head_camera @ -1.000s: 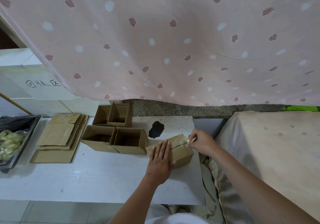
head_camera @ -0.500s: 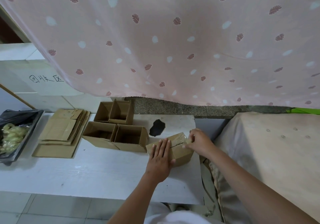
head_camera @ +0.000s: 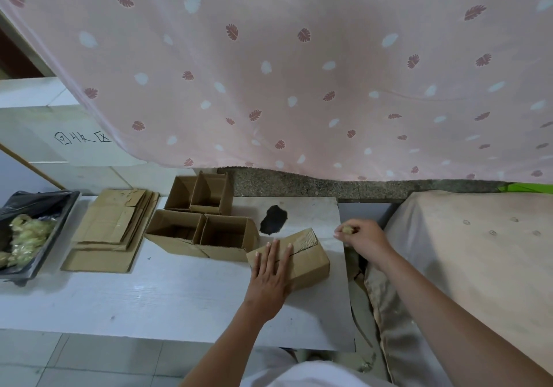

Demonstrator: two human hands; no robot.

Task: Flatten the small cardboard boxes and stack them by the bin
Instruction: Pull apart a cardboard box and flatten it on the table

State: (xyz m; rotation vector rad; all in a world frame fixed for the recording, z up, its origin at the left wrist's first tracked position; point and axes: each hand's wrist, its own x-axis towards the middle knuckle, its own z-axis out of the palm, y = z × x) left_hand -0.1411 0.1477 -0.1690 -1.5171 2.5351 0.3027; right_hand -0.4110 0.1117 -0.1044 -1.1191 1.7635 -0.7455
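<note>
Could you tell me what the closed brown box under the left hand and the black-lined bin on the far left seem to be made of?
The closed brown box looks like matte corrugated cardboard: fluted ridges show near its top seam. The black-lined bin seems a dark rigid tray, probably plastic, lined with a glossy, wrinkled plastic bag; the tray's own material stays uncertain.

Makeshift home recycling corner: leaf-print curtain (head_camera: pixel 299 72), white table (head_camera: pixel 149 297), handwritten sign (head_camera: pixel 82 138), lined bin (head_camera: pixel 33 231).

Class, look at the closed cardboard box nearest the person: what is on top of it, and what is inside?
The left hand lies flat on top of the closed box, fingers straight. Its inside cannot be seen, because the flaps are shut and the hand covers part of the seam.
</note>
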